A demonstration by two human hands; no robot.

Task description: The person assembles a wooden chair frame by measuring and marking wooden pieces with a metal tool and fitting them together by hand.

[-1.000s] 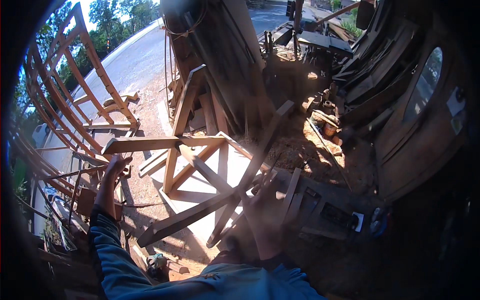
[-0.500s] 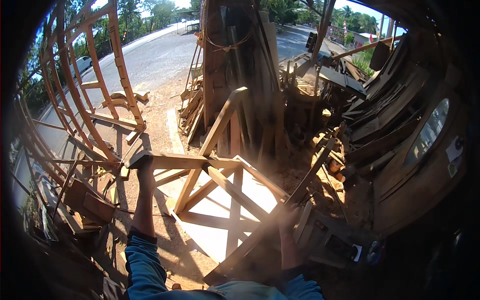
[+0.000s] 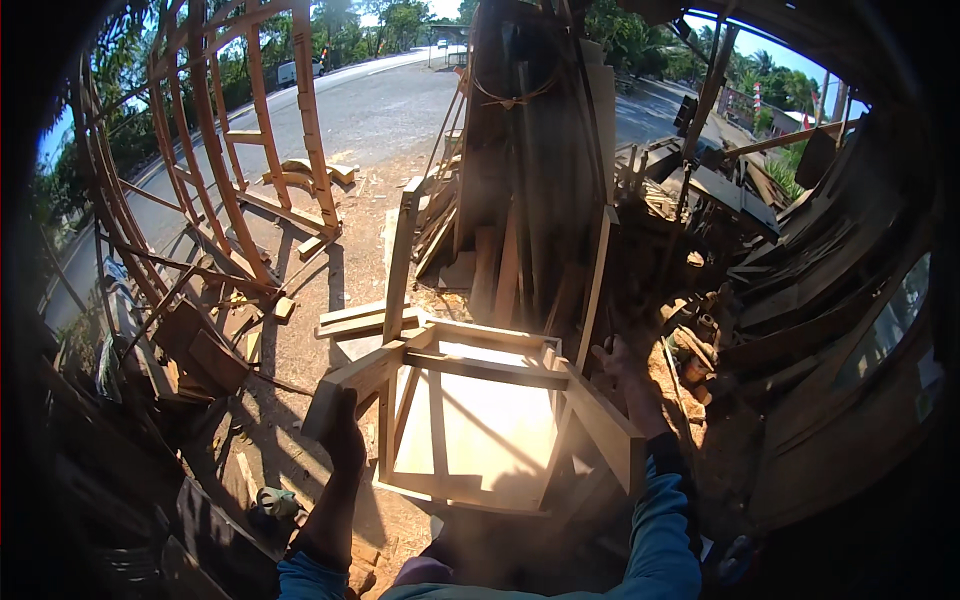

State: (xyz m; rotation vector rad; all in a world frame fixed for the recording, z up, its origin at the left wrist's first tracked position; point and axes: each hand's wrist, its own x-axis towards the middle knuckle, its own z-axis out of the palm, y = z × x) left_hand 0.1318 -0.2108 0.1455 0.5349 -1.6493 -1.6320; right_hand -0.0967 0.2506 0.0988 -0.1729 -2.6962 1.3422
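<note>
A pale wooden chair frame [image 3: 487, 369] stands in front of me, with two tall posts at the far side and two thick pieces angled toward me. My left hand [image 3: 343, 432] is closed round the near end of the left angled piece [image 3: 362, 378]. To the right, my right hand [image 3: 624, 364] is beside the right tall post [image 3: 598, 290], fingers partly stretched toward it. Whether they touch the post is hard to see. A pale flat board [image 3: 470, 430] shows through the frame, crossed by shadows.
Curved wooden framework [image 3: 262, 140] rises at the left, near loose offcuts [image 3: 352, 322]. Long planks [image 3: 600, 130] lean at the far middle. Piled timber [image 3: 690, 350] and a dark panel with an oval opening [image 3: 885, 320] stand on the right. A paved road [image 3: 380, 110] lies beyond.
The chair frame has turned from a tilted, crossed view to face me more squarely. My left hand has come nearer and rightward; my right hand has moved farther out and off the dark near piece.
</note>
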